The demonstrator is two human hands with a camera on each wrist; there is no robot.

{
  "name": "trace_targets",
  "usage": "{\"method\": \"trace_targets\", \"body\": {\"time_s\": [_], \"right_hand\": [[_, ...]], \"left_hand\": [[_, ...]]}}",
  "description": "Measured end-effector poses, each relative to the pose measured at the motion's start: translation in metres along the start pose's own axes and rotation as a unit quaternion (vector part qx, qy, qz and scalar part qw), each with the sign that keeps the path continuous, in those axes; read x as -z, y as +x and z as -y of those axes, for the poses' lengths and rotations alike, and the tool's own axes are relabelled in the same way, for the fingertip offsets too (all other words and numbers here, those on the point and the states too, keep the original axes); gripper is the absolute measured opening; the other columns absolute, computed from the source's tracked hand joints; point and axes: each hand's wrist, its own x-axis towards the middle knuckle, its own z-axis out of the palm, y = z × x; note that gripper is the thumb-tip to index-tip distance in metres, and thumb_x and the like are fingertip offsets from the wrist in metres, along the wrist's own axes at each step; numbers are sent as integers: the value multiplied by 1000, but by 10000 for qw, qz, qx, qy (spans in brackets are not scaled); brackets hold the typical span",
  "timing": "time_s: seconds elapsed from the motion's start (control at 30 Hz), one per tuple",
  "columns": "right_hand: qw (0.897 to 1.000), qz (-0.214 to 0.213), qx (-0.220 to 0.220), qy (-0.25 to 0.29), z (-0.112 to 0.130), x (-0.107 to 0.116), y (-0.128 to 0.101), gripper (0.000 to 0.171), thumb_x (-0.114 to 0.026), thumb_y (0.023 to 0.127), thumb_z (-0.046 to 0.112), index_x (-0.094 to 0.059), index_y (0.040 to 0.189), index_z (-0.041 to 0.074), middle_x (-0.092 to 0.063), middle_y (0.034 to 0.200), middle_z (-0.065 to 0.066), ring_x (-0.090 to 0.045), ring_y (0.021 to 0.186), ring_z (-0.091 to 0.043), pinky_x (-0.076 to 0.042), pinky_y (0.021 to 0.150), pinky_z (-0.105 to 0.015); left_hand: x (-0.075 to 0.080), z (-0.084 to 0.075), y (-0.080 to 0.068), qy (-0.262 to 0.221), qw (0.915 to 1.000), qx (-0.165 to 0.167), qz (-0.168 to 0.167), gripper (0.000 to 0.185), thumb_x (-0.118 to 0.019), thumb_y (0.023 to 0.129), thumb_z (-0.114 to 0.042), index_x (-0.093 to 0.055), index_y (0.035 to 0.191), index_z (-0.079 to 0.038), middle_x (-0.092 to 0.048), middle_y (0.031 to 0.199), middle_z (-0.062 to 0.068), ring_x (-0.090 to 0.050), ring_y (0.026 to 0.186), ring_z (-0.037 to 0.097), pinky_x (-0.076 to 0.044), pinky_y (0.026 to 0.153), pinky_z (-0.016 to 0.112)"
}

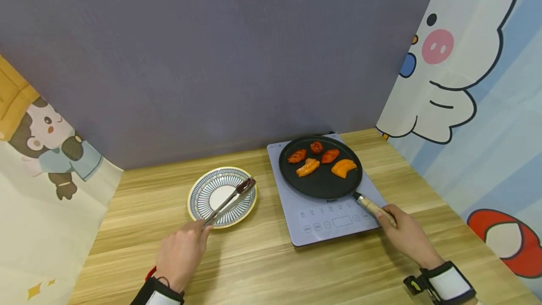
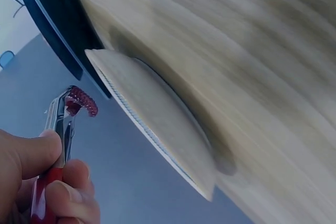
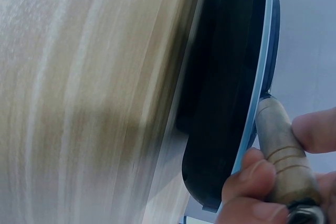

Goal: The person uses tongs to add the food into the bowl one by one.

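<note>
Tongs (image 1: 230,200), metal with dark red toothed tips and red grip, are held by the left hand (image 1: 182,251), fingers and thumb curled round the handle end; left wrist view shows thumb (image 2: 31,153) pressing on top and the arms nearly closed, nothing between the tips (image 2: 79,102). Tips hover over the round white plate with blue striped rim and yellow edge (image 1: 199,191), toward its 2 o'clock side; cannot tell if they touch it. Right hand (image 1: 404,234) grips the pale wooden handle (image 1: 374,208) of the round black flat frying pan (image 1: 322,185), fingers wrapped round it, thumb on one side and fingertips on the other in the right wrist view (image 3: 283,150). Handle sticks out at the pan's 5 o'clock. Pan sits on the light grey-blue induction cooktop (image 1: 334,222), covering its far half, control panel bare at 6 o'clock. Five orange-red cooked food pieces (image 1: 307,167) lie in the pan's far half, from 10 to 2 o'clock, close together, largest orange one (image 1: 344,167) at 2 o'clock. Plate lies at the cooktop's 9 o'clock, just beside it, apart. All rest on the light wooden table (image 1: 271,267). Grey wall (image 1: 211,60) behind, cartoon-printed panels at 9 o'clock (image 1: 46,154) and 3 o'clock (image 1: 466,84). Both wrists wear black-and-white bands (image 1: 446,281).
</note>
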Motion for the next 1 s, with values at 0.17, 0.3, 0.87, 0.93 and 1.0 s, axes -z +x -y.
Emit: {"method": "trace_targets", "body": {"time_s": [0.17, 0.3, 0.87, 0.93, 1.0], "right_hand": [[10000, 1, -7, 22, 0, 0, 0, 45, -43, 101, 41, -55, 114, 0, -47, 70, -4, -41, 55, -16, -32, 49, -29], [10000, -9, -3, 33, 0, 0, 0, 45, -43, 101, 41, -55, 114, -1, -47, 70, -4, -41, 56, -16, -32, 49, -29], [10000, -22, -11, 29, 2, 0, -1, 44, -44, 101, 39, -55, 115, -2, -47, 71, -5, -42, 56, -17, -32, 49, -29], [10000, -12, -6, 34, 1, 0, 0, 44, -44, 101, 39, -54, 115, -2, -48, 71, -5, -42, 57, -17, -32, 49, -29], [10000, -15, 7, 32, 1, 0, 0, 44, -43, 101, 39, -54, 115, -1, -48, 71, -5, -42, 56, -17, -32, 49, -29]], "left_hand": [[-3, -13, 10, -29, 9997, -242, -11, 19, -74, 83, -25, -62, 75, -12, -59, 63, 0, -52, 41, 21, -33, 36, 34], [-6, -23, 18, -77, 9983, -564, -132, 20, -71, 85, -27, -60, 75, -13, -58, 62, -1, -55, 44, 22, -36, 37, 35], [-18, -57, 41, -198, 9955, -915, -168, 24, -74, 84, -29, -58, 73, -14, -50, 57, -4, -48, 41, 16, -33, 36, 31], [-19, -61, 43, -224, 9952, -939, -180, 26, -74, 84, -29, -57, 72, -14, -51, 57, -4, -49, 42, 17, -33, 36, 32], [-22, -64, 45, -271, 9945, -991, -210, 26, -73, 84, -29, -57, 72, -14, -53, 58, -3, -51, 43, 18, -35, 37, 33]]}}
